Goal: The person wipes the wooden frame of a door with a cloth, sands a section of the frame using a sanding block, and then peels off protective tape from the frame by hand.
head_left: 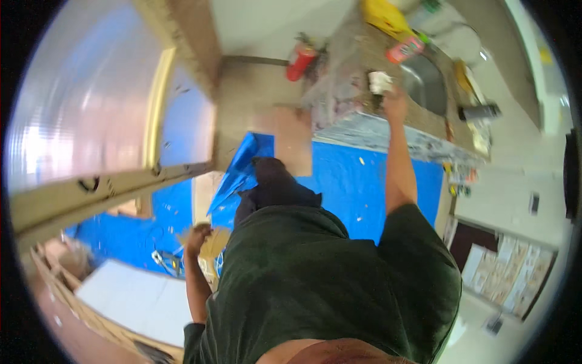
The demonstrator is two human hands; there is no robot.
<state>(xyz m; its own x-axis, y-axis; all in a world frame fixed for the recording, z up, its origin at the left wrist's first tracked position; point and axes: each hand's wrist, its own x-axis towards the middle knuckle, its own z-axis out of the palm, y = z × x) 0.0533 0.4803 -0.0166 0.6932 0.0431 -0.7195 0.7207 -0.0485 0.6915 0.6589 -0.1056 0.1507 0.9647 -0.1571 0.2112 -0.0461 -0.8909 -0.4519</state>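
Note:
My right arm reaches forward to the stone-look countertop [371, 57], beside the sink [424, 85]. There my right hand [394, 104] is closed on a crumpled white wad [381, 82], cloth or paper, I cannot tell which. A dark patch shows just under the wad. Near the sink's far edge lies a pink-and-orange bottle [405, 48] with a green cap. Low at my left side hangs my left hand [199, 236], its fingers curled in and a little blurred. Whatever it may hold is hidden.
Blue sheeting [357, 182] covers much of the floor, with a brown board [293, 139] over part of it. A red fire extinguisher [300, 60] stands ahead by the wall. At left rises a wood-framed translucent panel [91, 91]. A yellow bag [388, 18] sits on the counter.

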